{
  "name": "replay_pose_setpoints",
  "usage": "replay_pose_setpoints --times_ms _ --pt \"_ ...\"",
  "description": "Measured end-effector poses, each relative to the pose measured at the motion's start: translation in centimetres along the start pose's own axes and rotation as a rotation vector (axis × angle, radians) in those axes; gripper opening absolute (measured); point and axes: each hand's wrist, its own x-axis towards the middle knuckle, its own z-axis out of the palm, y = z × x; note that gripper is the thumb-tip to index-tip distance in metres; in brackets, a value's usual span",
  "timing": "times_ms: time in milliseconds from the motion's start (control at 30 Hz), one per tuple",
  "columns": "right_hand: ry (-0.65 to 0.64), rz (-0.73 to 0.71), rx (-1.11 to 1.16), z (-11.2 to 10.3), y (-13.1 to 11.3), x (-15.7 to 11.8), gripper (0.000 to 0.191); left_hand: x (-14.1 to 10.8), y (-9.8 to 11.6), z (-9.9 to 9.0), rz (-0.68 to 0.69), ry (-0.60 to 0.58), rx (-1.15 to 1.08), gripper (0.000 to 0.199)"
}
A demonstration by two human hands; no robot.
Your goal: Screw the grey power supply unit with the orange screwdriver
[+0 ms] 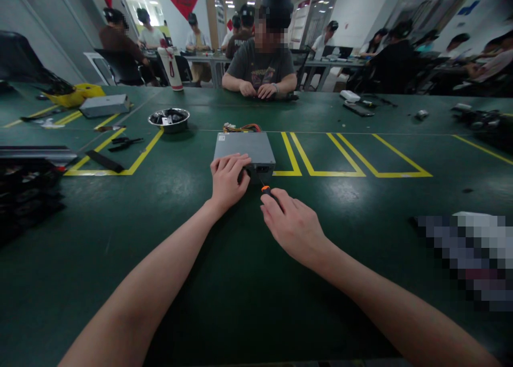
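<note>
A grey metal computer power supply point(246, 147) lies on the green table, a socket in its front face and a bundle of coloured cables point(242, 127) behind it. My left hand point(229, 181) grips its front left corner, fingers laid over the top and thumb bent at the front face. In my right hand point(294, 220) is a screwdriver point(266, 189) with an orange and black handle. Its thin shaft points at the lower front of the power supply; whether the tip touches a screw I cannot tell.
A metal bowl point(169, 122) of dark parts stands at the back left, near another grey box point(105, 106) and a yellow bag point(76, 94). Black parts point(16, 196) are stacked at the left edge. Across the table sits a person point(259, 62); a pixelated object point(473, 255) lies at right.
</note>
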Motion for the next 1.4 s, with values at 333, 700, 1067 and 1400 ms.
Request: replay_pose_setpoints --times_ms 333,700,1067,1400 --pt "-0.043 0.006 0.035 -0.40 -0.10 0.13 0.030 0.01 0.11 -0.19 0.006 0.008 0.016 0.025" --pt "-0.022 -0.135 -0.062 -0.52 -0.59 0.04 0.028 0.00 0.10 -0.16 0.022 0.024 0.017 0.026" --pt "-0.021 -0.076 -0.072 -0.23 -0.64 -0.20 0.031 -0.01 0.01 -0.18 0.016 0.021 0.011 0.027" --pt "-0.019 0.049 -0.039 -0.23 -0.62 -0.06 0.034 0.01 -0.03 -0.17 0.010 0.011 0.005 0.027"
